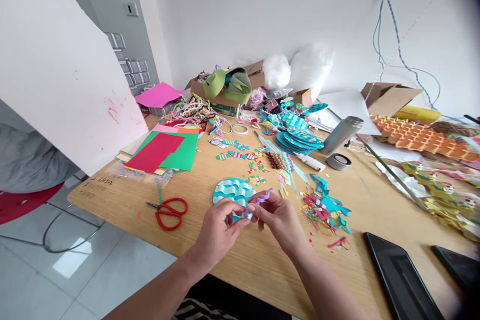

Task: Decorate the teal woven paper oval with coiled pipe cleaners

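Over the front of the table, my left hand (221, 227) and my right hand (276, 217) meet in front of me. Both pinch a thin, wavy purple strip (264, 196), whose curled end sticks up past my right fingers. Its lower end is partly hidden by my fingertips. Just behind and under the hands lies a round turquoise paper disc (233, 190) with pale wavy bands, its near part covered by my fingers. To the left, red-handled scissors (169, 213) lie on the table.
Colored paper sheets (157, 152) lie at left, below a white board (67, 75). Small paper fish (242, 155), curly brown strips (275, 161) and stacked turquoise discs (298, 140) lie beyond my hands. Paper scraps (326, 207), a phone (399, 275) and a metal flask (343, 134) are at right.
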Motion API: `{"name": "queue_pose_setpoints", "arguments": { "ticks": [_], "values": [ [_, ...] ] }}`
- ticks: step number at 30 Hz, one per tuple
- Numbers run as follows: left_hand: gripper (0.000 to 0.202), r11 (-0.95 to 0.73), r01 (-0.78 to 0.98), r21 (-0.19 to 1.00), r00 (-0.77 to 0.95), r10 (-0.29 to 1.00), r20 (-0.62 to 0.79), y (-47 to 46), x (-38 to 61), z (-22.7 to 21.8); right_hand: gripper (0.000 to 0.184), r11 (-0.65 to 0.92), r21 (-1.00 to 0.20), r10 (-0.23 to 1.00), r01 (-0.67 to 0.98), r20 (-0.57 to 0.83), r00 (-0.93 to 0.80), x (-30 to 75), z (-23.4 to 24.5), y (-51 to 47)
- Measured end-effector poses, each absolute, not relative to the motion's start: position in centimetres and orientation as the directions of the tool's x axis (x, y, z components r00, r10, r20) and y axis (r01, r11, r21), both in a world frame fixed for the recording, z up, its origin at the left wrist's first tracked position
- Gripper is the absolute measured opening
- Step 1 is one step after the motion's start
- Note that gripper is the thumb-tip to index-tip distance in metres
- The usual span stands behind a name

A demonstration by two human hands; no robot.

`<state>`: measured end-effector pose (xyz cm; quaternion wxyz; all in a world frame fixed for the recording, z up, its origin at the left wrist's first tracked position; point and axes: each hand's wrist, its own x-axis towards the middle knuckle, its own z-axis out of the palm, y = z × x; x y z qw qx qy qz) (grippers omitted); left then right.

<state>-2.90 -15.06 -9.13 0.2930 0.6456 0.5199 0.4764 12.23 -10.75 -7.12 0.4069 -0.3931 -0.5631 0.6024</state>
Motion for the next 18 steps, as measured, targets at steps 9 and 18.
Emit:
{"name": "queue_pose_setpoints", "arguments": {
  "ticks": [9,18],
  "values": [
    [0.014,-0.282,0.308,0.909,-0.013,0.954,0.3,-15.1,-3.6,-10.2,0.031,0.024,-0.994,0.943,0.104,-0.013,-0.332,11.1,-7.8,-11.1],
    [0.024,-0.105,0.071,0.992,0.056,0.993,0.101,-15.4,-4.2,-10.8,0.032,0.013,-0.997,0.879,0.07,-0.022,-0.476,11.4,-8.5,-11.3]
  ]
}}
